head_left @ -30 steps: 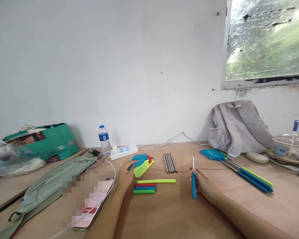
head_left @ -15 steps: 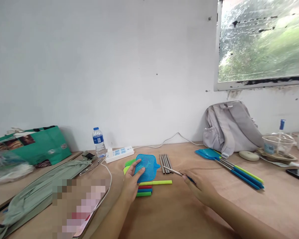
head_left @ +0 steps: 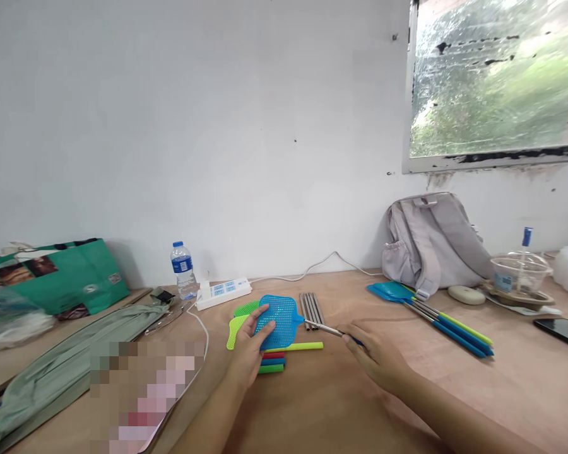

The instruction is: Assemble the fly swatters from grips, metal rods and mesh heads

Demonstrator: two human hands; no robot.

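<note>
My left hand [head_left: 250,345] is closed on a blue perforated fly swatter head [head_left: 283,320], thumb in front. In my right hand [head_left: 377,354] is a metal swatter rod [head_left: 325,328] with a dark blue handle, mostly hidden by the fingers. The rod's tip meets the narrow neck of the blue head; how deep it sits I cannot tell. Behind my left hand lie a green swatter head [head_left: 246,309] and a yellow-green one [head_left: 233,329]. Several bare metal rods [head_left: 312,309] lie just beyond the held rod. Below the blue head are yellow-green [head_left: 307,346], red, blue and green [head_left: 272,369] handles.
Fly swatters with blue and yellow-green handles [head_left: 459,328] lie on the right. A grey backpack [head_left: 435,246], plastic cup [head_left: 518,274] and phone [head_left: 561,333] are beyond. Leftward stand a power strip [head_left: 223,292], water bottle [head_left: 183,271], green bag [head_left: 85,274] and folded grey-green cloth [head_left: 76,353].
The rod in my right hand and the neck of the blue head have come into line, tip against neck. The view has shifted slightly to the right.
</note>
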